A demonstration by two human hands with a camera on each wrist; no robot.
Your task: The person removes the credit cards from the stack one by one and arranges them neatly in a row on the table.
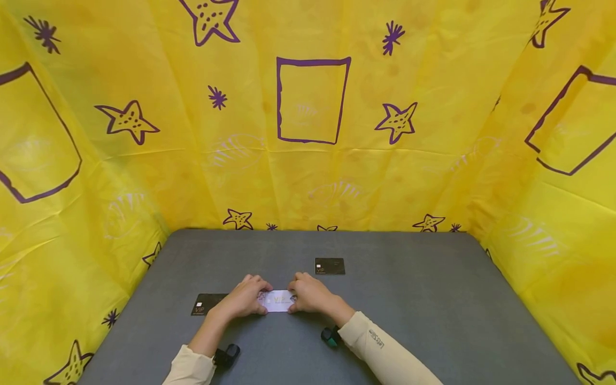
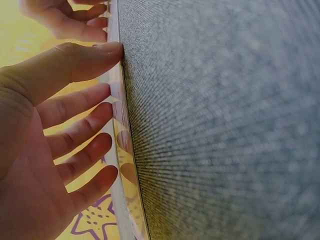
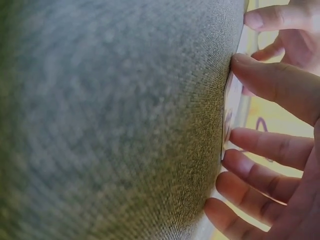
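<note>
A white card (image 1: 278, 301) marked "VIP" lies flat on the grey table between both hands. My left hand (image 1: 247, 295) holds its left end, thumb at the near edge and fingertips at the far one. At the right end, my right hand (image 1: 309, 293) holds it the same way, covering that corner. In the right wrist view the card (image 3: 230, 102) shows edge-on beside the thumb (image 3: 275, 82). The left wrist view has the left thumb (image 2: 75, 62) and spread fingers down at the table surface. Beneath the left wrist, a black VIP card (image 1: 204, 304) is partly hidden.
Another black VIP card (image 1: 329, 266) lies farther back, just beyond the right hand. The grey table (image 1: 414, 289) is enclosed by yellow cloth walls (image 1: 313, 176) with purple drawings. Dark wrist cameras (image 1: 330, 337) hang under both wrists.
</note>
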